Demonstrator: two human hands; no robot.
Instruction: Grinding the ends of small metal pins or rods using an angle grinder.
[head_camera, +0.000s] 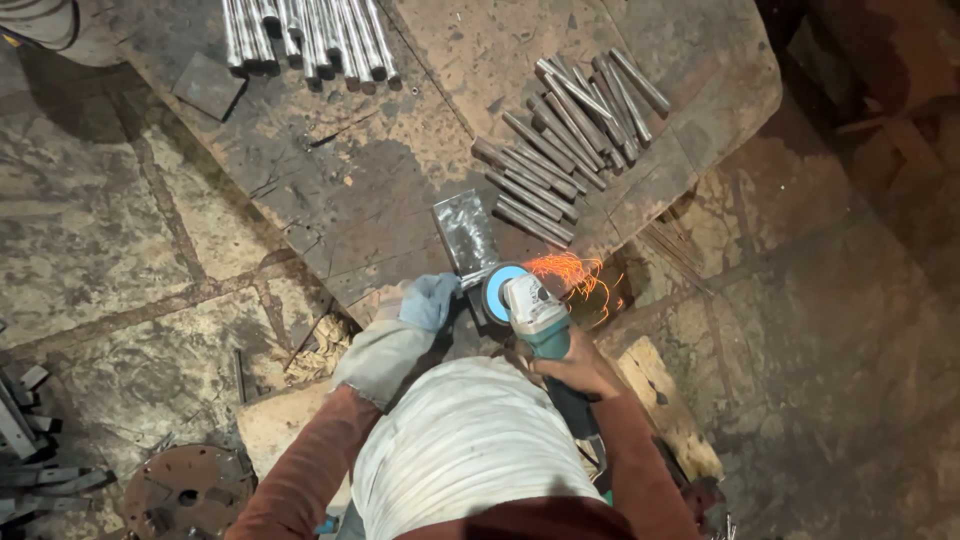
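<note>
Angle grinder (533, 308) throws sparks (575, 275) at the steel plate (464, 235) lying on the desk's (400, 150) near edge. Right hand (575, 368) fingers wrap tight round its body. The gloved left hand (428, 300) presses beside the plate, fingers curled.

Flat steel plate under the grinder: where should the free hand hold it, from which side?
Hold the steel plate at its near-left corner, coming from the left, as the gloved left hand does. The grinder disc bites the near-right edge and sparks fly right, so the left side seems safest.
</note>
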